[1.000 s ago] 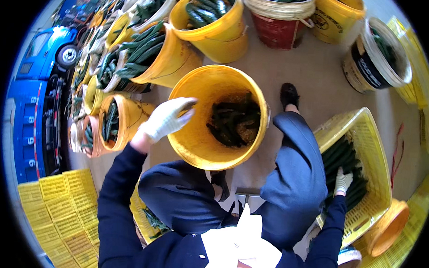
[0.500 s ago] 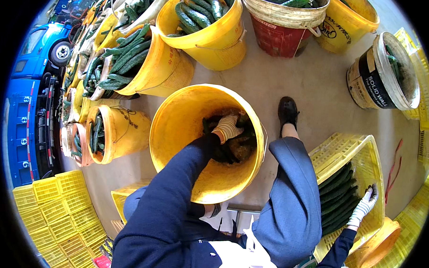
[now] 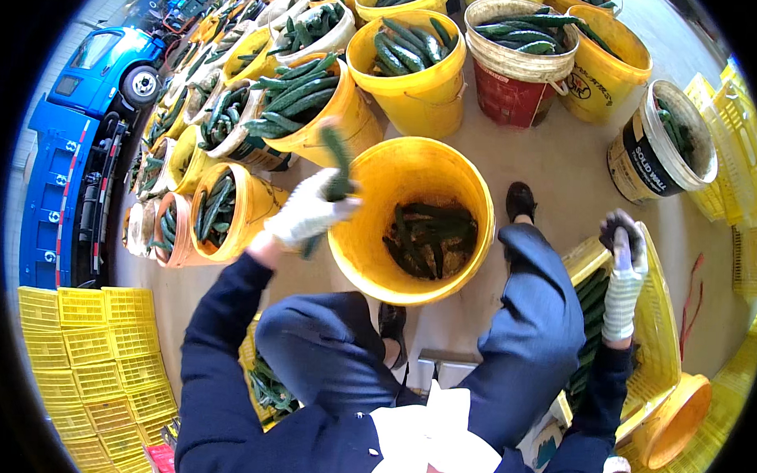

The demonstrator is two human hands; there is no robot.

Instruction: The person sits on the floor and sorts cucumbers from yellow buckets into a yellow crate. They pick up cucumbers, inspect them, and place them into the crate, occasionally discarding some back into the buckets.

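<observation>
My left hand (image 3: 306,209), in a white knit glove, is closed around a dark green cucumber (image 3: 338,156). It is raised beside the left rim of a yellow bucket (image 3: 414,175) between my legs. More cucumbers (image 3: 435,230) lie at the bottom of that bucket, on brownish debris. My right hand (image 3: 625,278), in a striped glove with dirty fingers, is lifted over a tilted yellow crate (image 3: 657,330). Its fingers look loosely spread, and I see nothing in them. Inside this crate, cucumbers (image 3: 591,315) lie in rows, partly hidden by my leg and right arm.
Buckets full of cucumbers crowd the far and left sides, including a red and white bucket (image 3: 507,95) and a black-labelled one (image 3: 644,162). Yellow crates (image 3: 99,352) are stacked at left. Another crate of cucumbers (image 3: 271,389) sits by my left leg. A blue truck (image 3: 60,175) stands farther left.
My left hand has come up out of the bucket, moving left with a cucumber in it. My right hand has risen from the crate's side toward its far end. The view has shifted.
</observation>
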